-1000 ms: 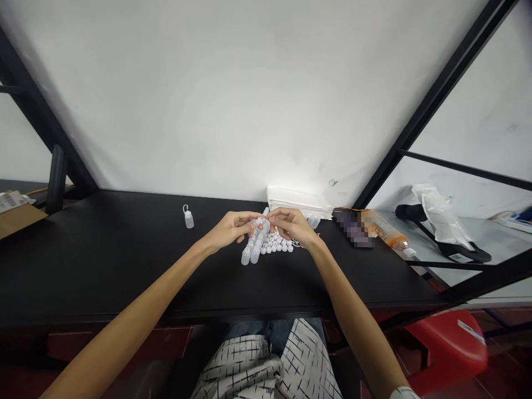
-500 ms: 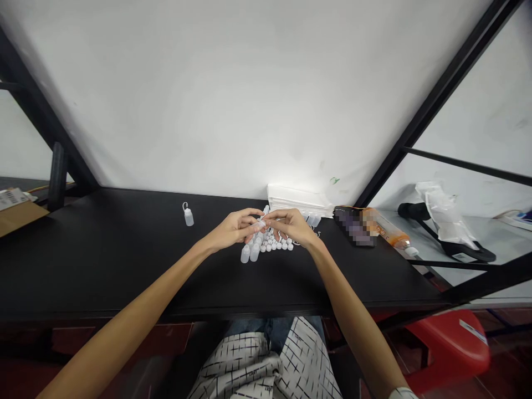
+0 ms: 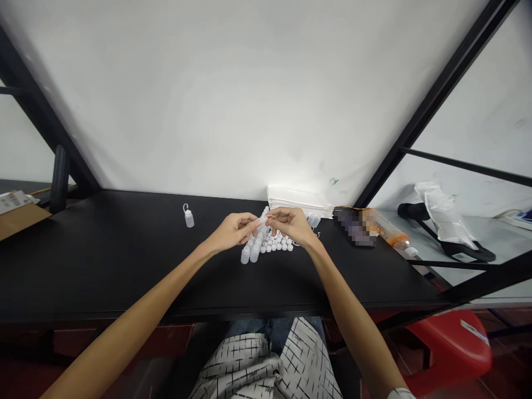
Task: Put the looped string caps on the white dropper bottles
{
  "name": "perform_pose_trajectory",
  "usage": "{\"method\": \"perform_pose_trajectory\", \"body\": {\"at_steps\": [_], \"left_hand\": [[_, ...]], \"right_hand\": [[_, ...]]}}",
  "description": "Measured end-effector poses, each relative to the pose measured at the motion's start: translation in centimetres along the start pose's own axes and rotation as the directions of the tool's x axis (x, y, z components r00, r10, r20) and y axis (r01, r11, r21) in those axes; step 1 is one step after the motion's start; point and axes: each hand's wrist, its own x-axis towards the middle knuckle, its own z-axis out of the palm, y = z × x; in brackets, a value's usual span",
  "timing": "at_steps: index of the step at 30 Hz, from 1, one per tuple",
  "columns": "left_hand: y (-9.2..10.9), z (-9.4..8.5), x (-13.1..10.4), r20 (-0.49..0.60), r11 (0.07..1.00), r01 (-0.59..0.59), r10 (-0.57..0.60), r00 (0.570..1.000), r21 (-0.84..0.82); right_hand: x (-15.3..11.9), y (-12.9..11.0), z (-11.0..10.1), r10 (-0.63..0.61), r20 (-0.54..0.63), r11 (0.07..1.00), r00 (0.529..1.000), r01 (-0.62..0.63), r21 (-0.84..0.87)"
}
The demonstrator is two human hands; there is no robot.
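Observation:
My left hand (image 3: 238, 228) pinches a small white plastic cap (image 3: 261, 221) between thumb and index finger; its exact shape is hard to make out. Facing it, my right hand (image 3: 290, 226) pinches a thin white strap (image 3: 271, 216) that arches between the fingertips. Below the hands, rows of small translucent squeeze bottles (image 3: 245, 255) stand upright, partly hidden by my fingers. Beside them on the right lies a cluster of round white caps (image 3: 279, 246). One bottle with a looped strap (image 3: 189, 218) stands apart to the left.
A stack of white sheets or bags (image 3: 299, 200) leans at the wall behind the black table (image 3: 124, 266). To the right lie a dark blurred packet (image 3: 354, 226) and an orange-labelled drink bottle (image 3: 388, 230). Black frame bars (image 3: 440, 77) rise on both sides. A red stool (image 3: 453, 343) stands below.
My hands have drawn slightly apart at the fingertips, and the thin strap now shows by my right fingers. Bottles and caps on the table stay put.

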Motion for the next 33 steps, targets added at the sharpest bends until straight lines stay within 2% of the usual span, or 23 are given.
{"method": "perform_pose_trajectory", "body": {"at_steps": [5, 12, 18, 25, 30, 33], "left_hand": [[-0.22, -0.04, 0.04, -0.001, 1.0, -0.005, 0.005, 1.0, 0.003], [0.3, -0.11, -0.18, -0.002, 0.981, 0.161, -0.162, 0.987, -0.104], [0.13, -0.19, -0.12, 0.009, 0.977, 0.187, -0.187, 0.982, -0.106], [-0.08, -0.23, -0.04, 0.023, 0.985, 0.137, -0.136, 0.991, -0.101], [-0.12, -0.31, -0.06, 0.033, 0.987, 0.122, -0.12, 0.992, -0.103], [0.13, -0.36, -0.11, 0.008, 0.997, 0.074, -0.074, 0.997, -0.029]], "right_hand": [[-0.16, -0.23, -0.16, 0.014, 0.057, 1.0, 0.998, -0.015, 0.022], [-0.23, 0.06, -0.15, 0.031, 0.092, 0.999, 0.995, -0.029, -0.026], [-0.32, 0.04, 0.07, 0.023, 0.101, 0.998, 0.995, -0.017, -0.053], [-0.32, -0.23, 0.0, -0.053, 0.103, 0.996, 0.993, 0.06, -0.067], [-0.41, -0.51, 0.08, -0.046, 0.118, 0.997, 0.992, 0.053, -0.058], [-0.46, -0.56, 0.28, -0.046, 0.099, 0.997, 0.994, 0.051, -0.054]]}}
